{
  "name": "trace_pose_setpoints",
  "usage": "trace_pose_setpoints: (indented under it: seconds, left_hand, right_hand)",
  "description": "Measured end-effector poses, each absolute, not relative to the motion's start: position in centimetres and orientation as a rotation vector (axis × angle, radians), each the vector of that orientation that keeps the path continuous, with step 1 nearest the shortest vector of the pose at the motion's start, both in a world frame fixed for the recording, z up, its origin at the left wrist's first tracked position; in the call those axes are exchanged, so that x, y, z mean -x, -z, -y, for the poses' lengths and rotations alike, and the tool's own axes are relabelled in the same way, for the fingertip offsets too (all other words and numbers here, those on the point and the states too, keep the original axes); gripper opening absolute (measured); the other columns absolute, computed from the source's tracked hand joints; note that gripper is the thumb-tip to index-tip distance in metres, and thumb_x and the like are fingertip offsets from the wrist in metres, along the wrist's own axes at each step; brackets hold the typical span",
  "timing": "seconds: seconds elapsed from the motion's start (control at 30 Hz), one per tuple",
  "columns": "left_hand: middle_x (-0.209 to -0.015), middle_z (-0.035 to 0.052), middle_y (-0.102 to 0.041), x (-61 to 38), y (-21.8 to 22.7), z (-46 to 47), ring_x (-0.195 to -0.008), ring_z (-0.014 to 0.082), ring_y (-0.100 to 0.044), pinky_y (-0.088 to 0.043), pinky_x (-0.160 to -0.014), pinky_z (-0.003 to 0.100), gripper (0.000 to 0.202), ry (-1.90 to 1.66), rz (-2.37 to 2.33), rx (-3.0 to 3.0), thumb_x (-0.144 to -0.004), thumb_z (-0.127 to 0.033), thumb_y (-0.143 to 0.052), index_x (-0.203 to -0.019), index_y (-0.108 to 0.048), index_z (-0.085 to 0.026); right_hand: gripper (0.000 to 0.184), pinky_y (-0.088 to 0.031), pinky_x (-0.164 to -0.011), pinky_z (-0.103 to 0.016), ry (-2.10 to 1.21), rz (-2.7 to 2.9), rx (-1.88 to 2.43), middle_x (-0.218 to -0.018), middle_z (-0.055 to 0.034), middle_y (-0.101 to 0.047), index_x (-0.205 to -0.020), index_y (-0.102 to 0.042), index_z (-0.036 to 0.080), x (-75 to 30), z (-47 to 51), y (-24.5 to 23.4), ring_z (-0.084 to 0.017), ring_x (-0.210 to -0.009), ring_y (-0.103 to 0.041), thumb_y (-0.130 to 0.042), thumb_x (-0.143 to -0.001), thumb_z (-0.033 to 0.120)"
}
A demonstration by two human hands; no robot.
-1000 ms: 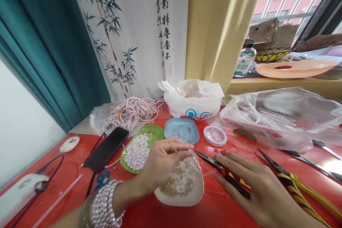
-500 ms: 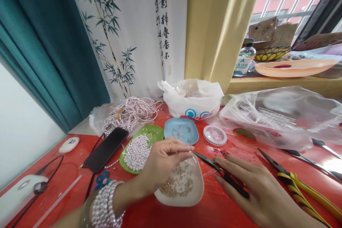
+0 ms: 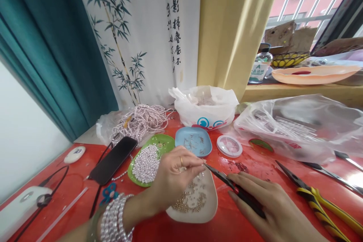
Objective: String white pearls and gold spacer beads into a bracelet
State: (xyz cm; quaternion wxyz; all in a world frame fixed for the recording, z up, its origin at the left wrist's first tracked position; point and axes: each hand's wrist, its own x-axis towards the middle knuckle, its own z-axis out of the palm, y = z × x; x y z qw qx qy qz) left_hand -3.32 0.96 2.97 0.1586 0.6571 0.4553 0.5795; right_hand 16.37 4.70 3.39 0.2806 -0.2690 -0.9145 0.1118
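Observation:
My left hand (image 3: 172, 177) hovers over a beige dish (image 3: 205, 213) of small gold beads, fingers pinched together on something too small to make out. A ring is on one finger and pearl bracelets (image 3: 115, 219) wrap the wrist. My right hand (image 3: 272, 206) lies low on the red table with its fingers closing around black-handled pliers (image 3: 227, 179), whose tip points at my left fingertips. A green dish (image 3: 164, 141) of loose white pearls sits just left of the left hand.
A blue dish (image 3: 193, 143), a round clear spool (image 3: 229, 146), a white bag (image 3: 205, 106) and a large clear bag (image 3: 300, 126) lie behind. Pearl strands (image 3: 140, 119) and a black phone (image 3: 113, 160) are at left. Yellow-handled pliers (image 3: 320, 200) and metal tools (image 3: 331, 174) lie at right.
My right hand has gone from resting flat on the black pliers to gripping them, bringing their tip up to my left fingertips. My left hand stays pinched over the beige dish.

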Motion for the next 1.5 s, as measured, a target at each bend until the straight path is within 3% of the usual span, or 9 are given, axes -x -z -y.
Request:
trace_pose_setpoints:
  seconds: [0.17, 0.43, 0.67, 0.87, 1.07, 1.33, 1.5]
  left_hand:
    - [-0.067, 0.0039, -0.068, 3.0, -2.7, -0.8, -0.063, 0.0141, -0.058, -0.048, -0.061, 0.029, 0.009, -1.743, -1.349, -1.919, -0.068, -0.010, -0.064, -0.072, -0.069, -0.017]
    - [-0.065, 0.0033, -0.068, 2.7, -2.9, -0.4, -0.061, 0.0143, -0.060, -0.050, -0.061, 0.027, 0.004, -1.654, -1.465, -1.710, -0.069, -0.016, -0.065, -0.067, -0.068, -0.018]
    - [-0.068, 0.0040, -0.069, 2.4, -2.6, -0.4, -0.060, 0.0138, -0.062, -0.051, -0.055, 0.023, 0.008, -1.511, -1.435, -1.365, -0.070, -0.023, -0.063, -0.070, -0.069, -0.016]
    - [-0.068, 0.0031, -0.069, 2.3, -2.9, -0.1, -0.063, 0.0146, -0.061, -0.051, -0.061, 0.026, 0.008, -1.591, -1.460, -1.666, -0.073, -0.021, -0.061, -0.072, -0.069, -0.019]
    - [-0.064, 0.0029, -0.068, 2.2, -2.8, 0.1, -0.058, 0.0134, -0.059, -0.050, -0.058, 0.025, 0.009, -1.715, -1.441, -1.855, -0.074, -0.018, -0.059, -0.070, -0.067, -0.017]
    - [-0.062, 0.0023, -0.065, 2.4, -3.8, 0.5, -0.057, 0.0131, -0.057, -0.047, -0.056, 0.025, 0.013, -1.523, -1.539, -1.837, -0.076, -0.023, -0.057, -0.068, -0.066, -0.018]
    - [-0.062, 0.0020, -0.066, 2.4, -4.4, 0.4, -0.058, 0.0128, -0.059, -0.048, -0.056, 0.023, 0.011, -1.442, -1.442, -1.683, -0.074, -0.019, -0.058, -0.068, -0.068, -0.018]
  right_hand:
    - [0.022, -0.052, -0.047, -0.022, -0.404, 2.417, 0.735, -0.065, -0.0025, -0.065, -0.074, -0.056, 0.022, -15.7, -4.1, -3.5, -0.017, -0.066, -0.065, -0.037, -0.083, 0.019]
    - [0.022, -0.055, -0.056, -0.025, -0.288, 2.376, 0.704, -0.082, -0.0077, -0.069, -0.092, -0.060, 0.018, -15.8, -3.9, -3.1, -0.018, -0.068, -0.067, -0.039, -0.083, 0.018]
    - [0.023, -0.054, -0.047, -0.021, -0.309, 2.354, 0.722, -0.078, -0.0062, -0.070, -0.083, -0.059, 0.021, -15.6, -3.9, -3.4, -0.018, -0.068, -0.067, -0.037, -0.085, 0.023]
    - [0.024, -0.056, -0.050, -0.022, -0.275, 2.347, 0.717, -0.080, -0.0072, -0.071, -0.088, -0.061, 0.020, -15.6, -3.6, -3.2, -0.019, -0.069, -0.068, -0.038, -0.084, 0.023]
    - [0.027, -0.057, -0.053, -0.024, -0.157, 2.362, 0.733, -0.083, -0.0095, -0.071, -0.093, -0.062, 0.018, -15.5, -3.5, -2.8, -0.020, -0.070, -0.068, -0.037, -0.085, 0.023]
    - [0.030, -0.057, -0.052, -0.026, 0.122, 2.438, 0.645, -0.083, -0.0147, -0.070, -0.096, -0.060, 0.010, -16.2, -3.8, -2.9, -0.022, -0.069, -0.068, -0.035, -0.084, 0.019]
    - [0.029, -0.056, -0.054, -0.026, 0.218, 2.428, 0.577, -0.084, -0.0150, -0.070, -0.098, -0.059, 0.009, -16.3, -4.3, -3.0, -0.023, -0.073, -0.068, -0.036, -0.083, 0.017]
